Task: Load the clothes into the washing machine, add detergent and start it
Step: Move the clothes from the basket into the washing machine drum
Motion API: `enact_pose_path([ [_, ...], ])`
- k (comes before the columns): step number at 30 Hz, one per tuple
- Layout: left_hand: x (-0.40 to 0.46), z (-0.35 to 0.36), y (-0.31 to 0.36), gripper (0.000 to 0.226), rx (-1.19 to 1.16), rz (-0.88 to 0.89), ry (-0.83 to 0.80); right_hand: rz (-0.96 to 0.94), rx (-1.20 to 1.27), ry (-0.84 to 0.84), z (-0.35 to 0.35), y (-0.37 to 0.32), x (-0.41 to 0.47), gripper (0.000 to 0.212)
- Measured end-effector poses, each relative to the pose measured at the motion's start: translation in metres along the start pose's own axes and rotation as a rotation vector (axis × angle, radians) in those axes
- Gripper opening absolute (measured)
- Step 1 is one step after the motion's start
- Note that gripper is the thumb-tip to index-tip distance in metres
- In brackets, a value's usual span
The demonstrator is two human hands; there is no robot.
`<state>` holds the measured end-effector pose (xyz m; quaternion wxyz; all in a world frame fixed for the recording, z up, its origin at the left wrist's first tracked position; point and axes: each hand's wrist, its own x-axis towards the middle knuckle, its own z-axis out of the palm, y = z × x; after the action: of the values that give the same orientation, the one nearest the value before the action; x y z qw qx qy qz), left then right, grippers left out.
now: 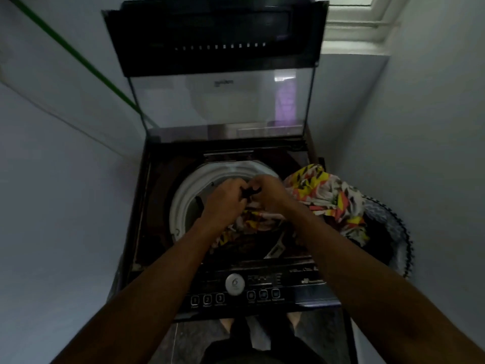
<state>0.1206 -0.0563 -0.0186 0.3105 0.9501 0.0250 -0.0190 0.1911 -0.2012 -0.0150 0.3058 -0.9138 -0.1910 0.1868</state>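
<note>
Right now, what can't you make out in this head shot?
- Small dark thing: left hand and right hand cover most of it.
- Drum contents: hidden by arms and patterned cloth.
- Panel labels: blurred, too small.
- Basket: mostly under cloth.

Washing machine (162, 206): dark glossy casing. Lid (220, 101): clear glass panel, reflective, dark frame. Tub rim (183, 195): smooth white plastic. Patterned cloth (328, 195): soft, matt, crumpled. Dial (235, 284): shiny silver finish.
</note>
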Motion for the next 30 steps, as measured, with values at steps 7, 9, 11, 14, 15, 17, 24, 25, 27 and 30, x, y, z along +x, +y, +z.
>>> enact_pose_path([
  [7, 0.027, 0.034, 0.056, 0.027, -0.04, 0.116, -0.086, 0.04, -0.05, 0.277, -0.047, 0.052, -0.021, 0.023],
  [9, 0.032, 0.045, 0.071, 0.022, -0.035, 0.147, -0.086, 0.109, -0.062, 0.384, -0.06, 0.067, -0.031, 0.035],
  [11, 0.036, 0.053, 0.084, 0.023, -0.054, 0.198, -0.08, 0.209, -0.093, 0.423, -0.068, 0.086, -0.039, 0.04],
  [14, 0.042, 0.062, 0.104, 0.026, -0.046, 0.25, -0.061, 0.27, -0.049, 0.391, -0.074, 0.117, -0.05, 0.044],
  [15, 0.045, 0.065, 0.111, 0.028, -0.033, 0.266, -0.045, 0.269, -0.04, 0.365, -0.076, 0.127, -0.053, 0.044],
  [17, 0.05, 0.074, 0.123, 0.033, -0.026, 0.292, -0.053, 0.284, -0.04, 0.293, -0.081, 0.143, -0.061, 0.045],
  [24, 0.066, 0.105, 0.142, 0.063, 0.039, 0.217, -0.263, 0.298, -0.064, -0.055, -0.097, 0.157, -0.076, 0.088],
  [25, 0.067, 0.108, 0.142, 0.059, 0.051, 0.218, -0.275, 0.301, -0.062, -0.134, -0.097, 0.159, -0.076, 0.088],
  [27, 0.069, 0.111, 0.142, 0.046, -0.014, 0.197, -0.304, 0.334, -0.01, -0.233, -0.094, 0.165, -0.076, 0.087],
  [30, 0.067, 0.114, 0.146, 0.036, -0.07, 0.142, -0.325, 0.356, 0.016, -0.179, -0.087, 0.17, -0.073, 0.079],
])
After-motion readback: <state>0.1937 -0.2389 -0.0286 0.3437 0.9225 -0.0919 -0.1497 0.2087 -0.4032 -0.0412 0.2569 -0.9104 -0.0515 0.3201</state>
